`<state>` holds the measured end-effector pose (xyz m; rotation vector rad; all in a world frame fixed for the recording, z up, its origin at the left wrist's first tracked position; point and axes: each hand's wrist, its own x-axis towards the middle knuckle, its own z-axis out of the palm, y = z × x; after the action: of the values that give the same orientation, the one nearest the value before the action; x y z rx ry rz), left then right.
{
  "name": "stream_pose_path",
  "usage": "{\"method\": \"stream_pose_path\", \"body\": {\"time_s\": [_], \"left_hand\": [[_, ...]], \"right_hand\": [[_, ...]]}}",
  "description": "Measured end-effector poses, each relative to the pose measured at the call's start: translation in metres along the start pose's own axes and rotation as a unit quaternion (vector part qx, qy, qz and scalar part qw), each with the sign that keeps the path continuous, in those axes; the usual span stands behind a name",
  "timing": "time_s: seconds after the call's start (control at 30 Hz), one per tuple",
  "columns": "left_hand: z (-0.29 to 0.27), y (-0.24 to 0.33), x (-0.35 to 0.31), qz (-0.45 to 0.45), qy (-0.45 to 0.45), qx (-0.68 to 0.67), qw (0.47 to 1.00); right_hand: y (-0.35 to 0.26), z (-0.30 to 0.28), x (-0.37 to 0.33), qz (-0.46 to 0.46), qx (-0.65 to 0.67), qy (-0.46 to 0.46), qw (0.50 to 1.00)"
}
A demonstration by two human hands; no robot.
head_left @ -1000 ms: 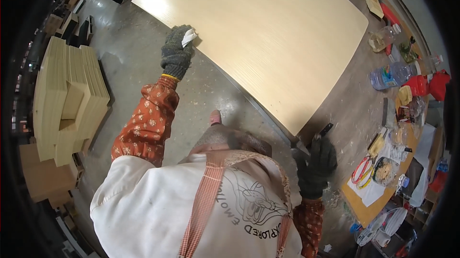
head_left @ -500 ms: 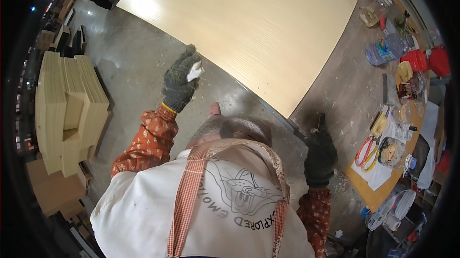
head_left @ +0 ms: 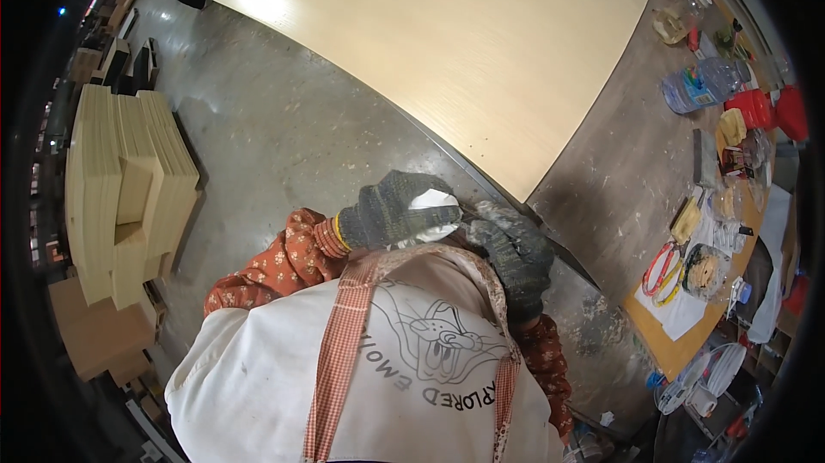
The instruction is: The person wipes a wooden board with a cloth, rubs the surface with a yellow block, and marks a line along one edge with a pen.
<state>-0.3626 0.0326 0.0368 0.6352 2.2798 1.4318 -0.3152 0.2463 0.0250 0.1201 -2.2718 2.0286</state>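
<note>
My left hand (head_left: pixel 398 213), in a dark grey knitted glove, is closed round a crumpled white wad (head_left: pixel 436 202), which looks like cloth or tissue. Close beside it, in front of my chest, is my right hand (head_left: pixel 513 261) in a dark, pale-smudged glove. Its fingers are bent in toward the left hand; a thin dark thing shows between the two, too small to name. Beyond both hands lies a large pale wood-grain board (head_left: pixel 447 42) on a grey worktable (head_left: pixel 593 179). Neither hand touches the board.
On the right, a wooden shelf (head_left: pixel 657 334) bears a plastic bottle (head_left: pixel 700 85), red and yellow rings (head_left: pixel 662 274) and a clear food tub (head_left: pixel 706 272). A fan (head_left: pixel 700 377) stands below it. Stacked pale panels (head_left: pixel 129 179) and a cardboard box (head_left: pixel 99 317) stand at left.
My left hand has come down and right from beside the board's edge, still with the white wad. My right hand has moved left from the table edge, so the two now meet before my chest.
</note>
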Motion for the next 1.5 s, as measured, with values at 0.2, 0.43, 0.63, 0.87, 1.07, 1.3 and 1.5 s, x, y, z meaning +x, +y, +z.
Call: {"method": "stream_pose_path", "body": {"time_s": [0.2, 0.43, 0.63, 0.87, 1.07, 1.3, 1.5], "left_hand": [[0.001, -0.009, -0.007, 0.000, -0.011, 0.064, 0.998], [-0.004, -0.008, -0.006, -0.132, 0.041, -0.205, 0.969], [-0.021, -0.014, -0.032, -0.219, 0.123, -0.113, 0.961], [-0.026, -0.028, -0.055, -0.223, 0.194, -0.130, 0.947], [-0.027, -0.049, -0.070, -0.170, 0.190, -0.083, 0.963], [-0.022, -0.068, -0.088, -0.180, 0.237, -0.082, 0.951], [-0.031, -0.071, -0.106, -0.175, 0.278, -0.038, 0.944]], "right_hand": [[-0.035, -0.006, 0.022, -0.148, -0.172, -0.213, 0.950], [-0.020, -0.035, 0.031, -0.190, -0.444, -0.205, 0.852], [-0.017, -0.065, 0.045, -0.230, -0.491, -0.197, 0.817], [-0.022, -0.040, 0.073, -0.239, -0.540, -0.283, 0.756], [-0.019, -0.024, 0.095, -0.270, -0.527, -0.300, 0.748], [-0.018, 0.013, 0.121, -0.310, -0.553, -0.279, 0.721], [-0.020, 0.040, 0.145, -0.270, -0.561, -0.350, 0.700]]}}
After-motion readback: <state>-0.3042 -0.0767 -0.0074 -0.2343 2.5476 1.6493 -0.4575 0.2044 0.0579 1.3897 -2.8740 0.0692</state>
